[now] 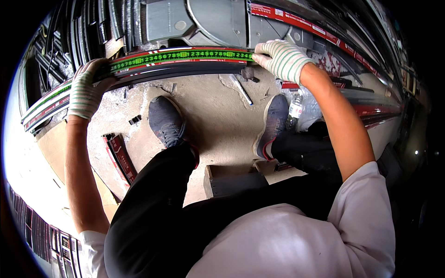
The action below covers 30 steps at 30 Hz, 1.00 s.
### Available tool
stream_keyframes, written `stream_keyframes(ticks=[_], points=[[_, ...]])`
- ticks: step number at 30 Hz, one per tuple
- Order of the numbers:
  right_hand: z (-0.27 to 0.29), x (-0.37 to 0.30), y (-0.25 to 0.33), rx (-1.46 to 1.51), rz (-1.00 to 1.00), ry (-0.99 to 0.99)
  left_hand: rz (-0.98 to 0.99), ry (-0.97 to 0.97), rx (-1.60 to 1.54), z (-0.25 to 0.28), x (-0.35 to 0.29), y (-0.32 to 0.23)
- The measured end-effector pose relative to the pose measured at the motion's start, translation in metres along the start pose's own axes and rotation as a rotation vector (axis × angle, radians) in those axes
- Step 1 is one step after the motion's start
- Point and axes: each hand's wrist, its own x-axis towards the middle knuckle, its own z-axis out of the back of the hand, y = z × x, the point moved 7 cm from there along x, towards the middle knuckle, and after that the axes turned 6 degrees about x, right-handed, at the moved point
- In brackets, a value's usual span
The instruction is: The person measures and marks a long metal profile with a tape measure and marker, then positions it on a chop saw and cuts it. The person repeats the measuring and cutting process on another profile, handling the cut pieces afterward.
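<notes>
A green tape measure blade (199, 54) with dark figures is stretched along a long dark profile strip (185, 69) that has red-and-white film on it. My left hand (85, 90), in a white glove with green stripes, is closed around the strip and the tape, fingers over the top and thumb below. The strip runs on past it to the far left. My right hand (283, 59), gloved alike, pinches the tape at the strip's right end. Its fingertips partly cover the tape's end, so the exact grip is hidden.
Grey metal machine parts (218, 23) stand just beyond the strip. Bundled profiles (102, 21) lie far left, and red-labelled ones (320, 30) far right. A plastic bottle (295, 109) is beside my right shoe (274, 120). A dark box (236, 183) and cut red-black pieces (119, 157) are nearer.
</notes>
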Motion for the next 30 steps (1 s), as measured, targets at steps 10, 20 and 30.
stream_keyframes(ticks=[10,20,30], points=[[-0.012,-0.006,-0.014,-0.091,0.029,-0.139,0.040,0.022,-0.068,-0.007,0.000,0.002],[-0.013,-0.007,-0.015,-0.073,0.036,-0.187,0.078,0.065,-0.143,-0.016,-0.002,0.012],[-0.016,-0.007,-0.015,-0.116,0.059,-0.219,0.123,0.076,-0.147,-0.015,-0.003,0.011]])
